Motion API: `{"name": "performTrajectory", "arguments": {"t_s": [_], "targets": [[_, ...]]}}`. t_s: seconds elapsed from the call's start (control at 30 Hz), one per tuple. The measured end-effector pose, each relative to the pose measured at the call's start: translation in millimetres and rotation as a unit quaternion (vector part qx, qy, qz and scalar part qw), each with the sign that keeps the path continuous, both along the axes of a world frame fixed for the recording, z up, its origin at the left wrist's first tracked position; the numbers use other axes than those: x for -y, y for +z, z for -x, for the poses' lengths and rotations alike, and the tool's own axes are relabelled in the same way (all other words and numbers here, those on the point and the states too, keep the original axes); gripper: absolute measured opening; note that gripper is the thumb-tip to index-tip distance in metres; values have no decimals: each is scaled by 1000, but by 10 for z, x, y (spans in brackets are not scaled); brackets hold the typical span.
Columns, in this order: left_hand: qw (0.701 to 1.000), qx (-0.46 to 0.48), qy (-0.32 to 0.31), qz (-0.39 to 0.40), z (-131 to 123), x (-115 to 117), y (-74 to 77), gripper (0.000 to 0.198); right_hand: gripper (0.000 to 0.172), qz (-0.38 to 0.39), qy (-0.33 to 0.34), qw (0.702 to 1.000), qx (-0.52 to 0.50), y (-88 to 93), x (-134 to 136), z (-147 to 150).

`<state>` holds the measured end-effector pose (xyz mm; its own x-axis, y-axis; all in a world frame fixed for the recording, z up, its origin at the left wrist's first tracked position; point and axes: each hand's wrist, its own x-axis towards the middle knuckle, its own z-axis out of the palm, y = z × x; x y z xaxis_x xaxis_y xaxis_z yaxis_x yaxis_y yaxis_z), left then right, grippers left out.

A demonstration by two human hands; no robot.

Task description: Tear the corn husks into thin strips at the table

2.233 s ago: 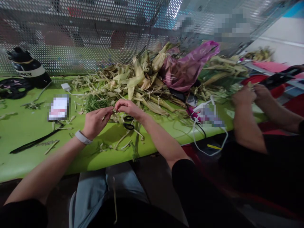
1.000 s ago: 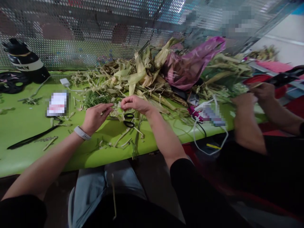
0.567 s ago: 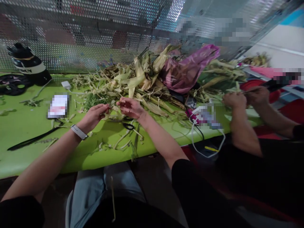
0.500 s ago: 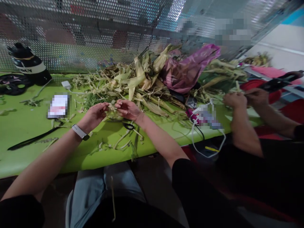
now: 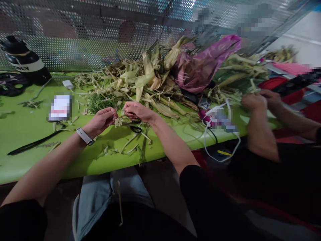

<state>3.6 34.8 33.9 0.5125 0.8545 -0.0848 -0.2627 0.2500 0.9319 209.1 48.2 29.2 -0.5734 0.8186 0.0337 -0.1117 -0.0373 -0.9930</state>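
Note:
My left hand (image 5: 102, 119), with a grey-banded watch on its wrist, is closed, its fingertips pinched at one end of a pale, curled plant strip (image 5: 118, 122). My right hand (image 5: 138, 112) is curled closed just to the right, at the strip's other side; its fingertips are partly hidden. Both hands are over the green table. Behind them lie a small heap of green shredded stems (image 5: 101, 103) and a large pile of dry corn husks (image 5: 140, 80). Scissors with a black handle (image 5: 135, 129) lie partly under my right hand.
A phone (image 5: 59, 107), a black strap (image 5: 37, 142) and a black bottle (image 5: 27, 63) are on the left. A pink plastic bag (image 5: 198, 73) and white cable (image 5: 206, 147) are on the right. Beyond, a co-worker's hands (image 5: 260, 100) work on plant material. Loose scraps (image 5: 130, 149) lie near the front edge.
My hands have drawn slightly apart, and my right fingers have curled in from a more extended pose. The plant strip hangs lower between them. The view has shifted slightly.

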Motion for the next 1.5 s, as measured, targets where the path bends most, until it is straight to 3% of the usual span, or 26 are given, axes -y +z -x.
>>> {"name": "performTrajectory", "arguments": {"t_s": [0.13, 0.23, 0.3, 0.4, 0.67, 0.73, 0.87, 1.03, 1.3, 1.5], "targets": [[999, 24, -7, 48, 31, -37, 43, 22, 32, 6, -8, 1000, 29, -6, 16, 36], [994, 35, -9, 105, 54, -77, 64, 34, 36, 11, -11, 1000, -15, 28, 47, 48], [993, 23, 12, 117, 61, -99, 41, 28, 36, 2, -22, 999, -45, 55, 64, 40], [995, -23, 33, 92, 52, -101, -29, 12, 34, -20, -35, 997, -61, 83, 84, 30], [979, -178, -34, -98, -27, 63, -78, 29, 18, -119, -50, 992, -15, 116, 204, 124], [972, -193, -28, -128, -37, 84, -65, 31, 25, -149, -54, 987, 4, 135, 219, 122], [971, -190, -1, -143, -24, 85, -42, 34, 48, -213, -84, 968, 105, 180, 218, 67], [977, -156, 12, -143, 0, 71, -35, 34, 34, -225, -46, 946, 228, 227, 218, 23], [981, -129, 31, -142, 22, 33, -70, 32, 18, -199, -33, 964, 171, 129, 126, 3], [984, -123, 31, -125, 23, 14, -49, 41, 15, -205, -64, 954, 209, 111, 90, -25]]}}
